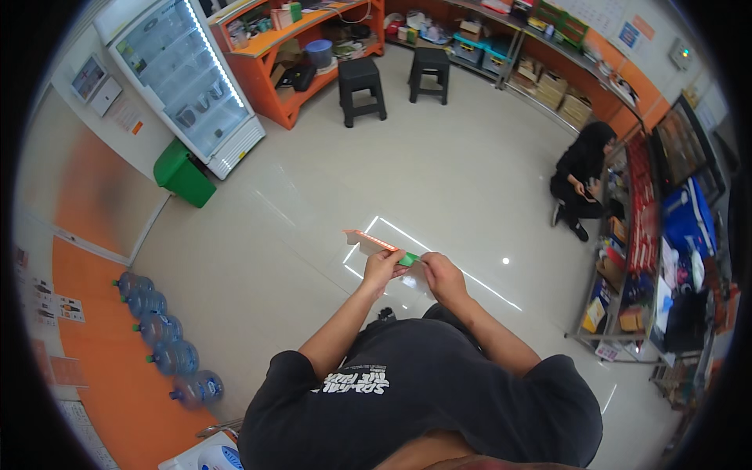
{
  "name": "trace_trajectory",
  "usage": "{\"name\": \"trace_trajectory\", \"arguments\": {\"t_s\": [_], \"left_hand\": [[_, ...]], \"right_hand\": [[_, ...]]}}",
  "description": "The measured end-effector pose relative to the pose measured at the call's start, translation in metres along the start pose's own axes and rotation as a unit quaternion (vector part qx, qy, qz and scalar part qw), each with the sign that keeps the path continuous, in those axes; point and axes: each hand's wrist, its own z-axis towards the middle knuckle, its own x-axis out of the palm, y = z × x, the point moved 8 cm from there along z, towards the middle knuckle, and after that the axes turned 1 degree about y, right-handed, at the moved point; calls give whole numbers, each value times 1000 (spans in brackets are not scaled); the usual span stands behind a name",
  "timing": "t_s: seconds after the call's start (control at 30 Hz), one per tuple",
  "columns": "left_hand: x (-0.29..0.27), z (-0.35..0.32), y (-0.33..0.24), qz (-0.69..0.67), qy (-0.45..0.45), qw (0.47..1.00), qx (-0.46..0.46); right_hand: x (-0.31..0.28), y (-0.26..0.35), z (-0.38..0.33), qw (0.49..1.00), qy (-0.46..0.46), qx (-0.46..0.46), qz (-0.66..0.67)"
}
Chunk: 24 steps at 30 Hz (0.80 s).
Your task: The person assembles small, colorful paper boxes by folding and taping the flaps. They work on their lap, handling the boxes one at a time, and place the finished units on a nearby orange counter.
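Note:
A flat, card-like piece (371, 240) with an orange printed edge, a greyish-brown face and a green end is held out in front of my body, above the floor. It looks like thin cardboard, perhaps an opened small box; its exact kind is unclear. My left hand (381, 269) is closed around it near the green end. Beside it, my right hand (444, 277) pinches at the tip of that green end, fingers pressed together. Whatever lies between the right fingertips is too small to make out. Both forearms reach inward from my dark shirt.
A glass-door fridge (184, 86) and green bin (184, 174) stand at the left. Several water jugs (174, 357) line the orange wall. Two black stools (362, 90) stand before an orange counter (294, 43). At right, a person in black (576, 176) crouches beside loaded shelves (619, 274).

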Motion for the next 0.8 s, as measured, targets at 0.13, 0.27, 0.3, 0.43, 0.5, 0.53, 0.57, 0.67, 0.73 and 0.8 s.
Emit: {"name": "trace_trajectory", "arguments": {"t_s": [0.13, 0.27, 0.3, 0.43, 0.5, 0.53, 0.57, 0.67, 0.73, 0.8], "left_hand": [[-21, 47, -56, 99, -64, 978, 173], [-34, 102, -112, 246, -124, 920, 278], [-37, 117, -127, 278, -156, 903, 288], [-47, 182, -190, 293, -199, 897, 264], [-49, 209, -217, 209, -179, 927, 253], [-51, 225, -236, 238, -199, 917, 251], [-53, 239, -255, 251, -213, 906, 265], [-59, 285, -302, 234, -220, 895, 309], [-61, 308, -320, 165, -218, 906, 323], [-60, 324, -338, 132, -222, 910, 325]], "right_hand": [[28, -56, 76, 952, -22, 199, 230], [52, -69, 184, 931, -9, 150, 332], [57, -71, 213, 926, 3, 136, 352], [58, -83, 326, 909, 37, 100, 404], [52, -86, 371, 888, 68, 101, 444], [51, -90, 402, 876, 80, 103, 465], [47, -90, 427, 878, 88, 85, 463], [45, -95, 496, 874, 126, 49, 468], [56, -103, 531, 861, 143, 70, 483], [69, -111, 557, 863, 152, 71, 477]]}}
